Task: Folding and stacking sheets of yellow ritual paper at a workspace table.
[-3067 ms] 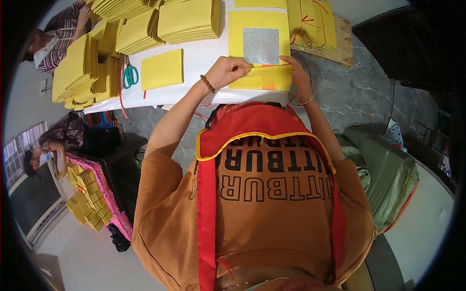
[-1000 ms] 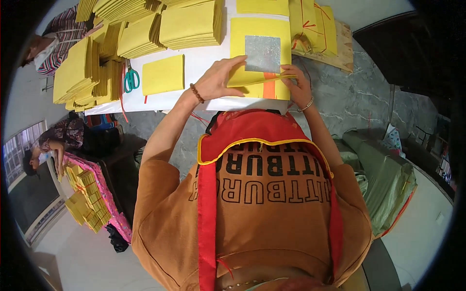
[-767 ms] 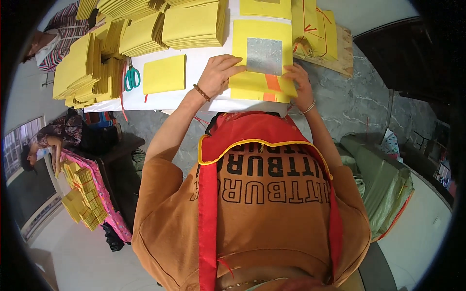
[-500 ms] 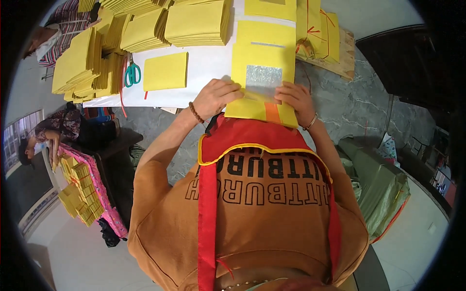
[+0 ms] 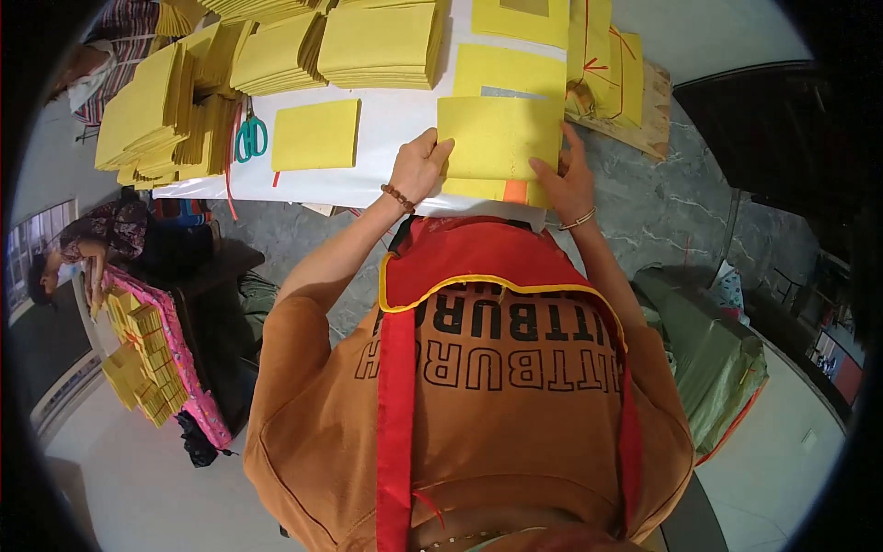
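A sheet of yellow joss paper (image 5: pixel 492 143), folded over on itself, lies at the front edge of the table before me. A short piece of its orange strip (image 5: pixel 515 191) shows along the near edge. My left hand (image 5: pixel 421 170) grips the paper's left edge, thumb on top and fingers curled. On the opposite edge, my right hand (image 5: pixel 566 179) has its thumb on the face and its fingers along the side. Just beyond lies another yellow sheet (image 5: pixel 506 69) with part of a silver foil patch (image 5: pixel 511 92) showing.
Stacks of folded yellow paper (image 5: pixel 377 41) fill the table's far left. A single folded piece (image 5: pixel 315 135) lies near green-handled scissors (image 5: pixel 250 138). Red-tied yellow bundles (image 5: pixel 618 78) rest on a wooden board (image 5: pixel 655 115) at right. Another person (image 5: pixel 106 230) sits at far left.
The joss paper has been folded over, covering its silver foil patch and most of the orange strip. Both hands have shifted to its side edges; the right fingers have stretched farther up.
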The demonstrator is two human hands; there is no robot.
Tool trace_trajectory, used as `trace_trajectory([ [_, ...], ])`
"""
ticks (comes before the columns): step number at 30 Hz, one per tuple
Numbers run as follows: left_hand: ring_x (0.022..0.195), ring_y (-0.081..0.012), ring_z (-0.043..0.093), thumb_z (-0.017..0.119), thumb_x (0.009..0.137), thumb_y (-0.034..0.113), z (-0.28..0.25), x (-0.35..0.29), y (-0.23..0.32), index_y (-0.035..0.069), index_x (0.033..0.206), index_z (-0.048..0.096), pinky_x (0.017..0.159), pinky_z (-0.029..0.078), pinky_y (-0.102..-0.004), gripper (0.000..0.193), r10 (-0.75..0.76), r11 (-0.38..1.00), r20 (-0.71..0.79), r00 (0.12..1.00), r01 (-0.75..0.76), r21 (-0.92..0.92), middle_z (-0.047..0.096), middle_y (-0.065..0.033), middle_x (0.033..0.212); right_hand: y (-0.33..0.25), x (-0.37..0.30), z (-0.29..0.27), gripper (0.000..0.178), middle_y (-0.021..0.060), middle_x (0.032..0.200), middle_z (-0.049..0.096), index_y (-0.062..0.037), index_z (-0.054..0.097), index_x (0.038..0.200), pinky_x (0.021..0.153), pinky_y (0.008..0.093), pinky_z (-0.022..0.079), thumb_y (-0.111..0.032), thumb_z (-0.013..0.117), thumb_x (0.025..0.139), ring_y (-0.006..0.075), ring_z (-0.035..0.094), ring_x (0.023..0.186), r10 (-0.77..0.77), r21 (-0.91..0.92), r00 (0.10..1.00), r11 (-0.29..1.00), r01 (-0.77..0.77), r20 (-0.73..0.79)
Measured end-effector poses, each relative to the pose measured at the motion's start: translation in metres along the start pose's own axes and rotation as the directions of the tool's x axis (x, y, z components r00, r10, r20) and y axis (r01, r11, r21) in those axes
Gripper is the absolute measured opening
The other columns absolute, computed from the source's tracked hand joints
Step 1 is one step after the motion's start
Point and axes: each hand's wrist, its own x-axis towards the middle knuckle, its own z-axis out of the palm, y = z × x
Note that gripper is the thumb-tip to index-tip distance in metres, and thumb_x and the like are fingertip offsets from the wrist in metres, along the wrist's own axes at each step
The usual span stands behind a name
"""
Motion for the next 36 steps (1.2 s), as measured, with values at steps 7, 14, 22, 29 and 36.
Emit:
trace_trajectory([
  [7, 0.049, -0.0230, 0.049, 0.059, 0.084, 0.025, 0.000, 0.014, 0.000, -0.002, 0.070, 0.049, 0.048, 0.037, -0.0374, 0.032, -0.095, 0.996, 0.022, 0.995, 0.094, 0.007, 0.053, -0.0153, 0.058, 0.028, 0.012, 0.008, 0.041, 0.0143, 0.094, 0.067, -0.0059, 0.057, 0.118, 0.072, 0.0278, 0.049, -0.014, 0.066, 0.078, 0.0149, 0.064, 0.082, -0.134, -0.027, 0.984, 0.991, 0.132, -0.117],
  [14, 0.086, -0.0248, 0.056, 0.063, 0.082, 0.023, -0.009, 0.000, 0.046, 0.004, 0.102, 0.052, 0.071, 0.042, -0.0387, 0.030, 0.147, 0.952, -0.114, 0.983, -0.109, 0.287, 0.060, -0.0133, 0.093, 0.025, 0.012, 0.008, 0.040, 0.0158, 0.089, 0.067, -0.0053, 0.059, 0.114, 0.071, 0.0293, 0.049, -0.018, 0.067, 0.077, 0.0192, 0.065, 0.079, -0.058, -0.085, 0.989, 0.995, 0.046, -0.134],
  [22, 0.128, -0.0300, 0.034, 0.057, 0.083, 0.043, 0.031, 0.000, 0.041, 0.013, 0.134, 0.040, 0.103, 0.027, -0.0463, 0.061, 0.591, 0.407, 0.452, 0.668, -0.731, 0.548, 0.040, -0.0104, 0.138, 0.024, 0.016, 0.013, 0.040, 0.0178, 0.084, 0.067, -0.0054, 0.059, 0.114, 0.070, 0.0342, 0.049, -0.022, 0.066, 0.077, 0.0292, 0.064, 0.073, -0.193, -0.171, 0.971, 0.971, 0.168, -0.139],
  [29, 0.133, -0.0281, 0.028, 0.048, 0.083, 0.057, 0.042, 0.003, 0.030, 0.015, 0.135, 0.039, 0.107, 0.021, -0.0482, 0.068, 0.595, 0.385, 0.444, 0.670, -0.723, 0.574, 0.034, -0.0098, 0.142, -0.005, -0.015, 0.006, 0.049, 0.0156, 0.130, 0.046, -0.0116, 0.054, 0.124, 0.090, 0.0477, 0.037, -0.037, 0.061, 0.082, 0.0276, 0.049, 0.113, -0.435, -0.690, 0.899, 0.638, 0.342, 0.043],
  [36, 0.129, -0.0273, 0.032, 0.052, 0.084, 0.048, 0.032, 0.006, 0.035, 0.005, 0.128, 0.045, 0.105, 0.024, -0.0451, 0.062, 0.635, 0.397, 0.454, 0.625, -0.768, 0.502, 0.038, -0.0124, 0.137, 0.036, -0.033, 0.001, 0.066, 0.0083, 0.143, 0.034, -0.0149, 0.039, 0.136, 0.102, 0.0651, 0.011, -0.052, 0.051, 0.083, 0.0265, 0.028, 0.134, -0.471, -0.766, 0.764, 0.246, 0.594, 0.441],
])
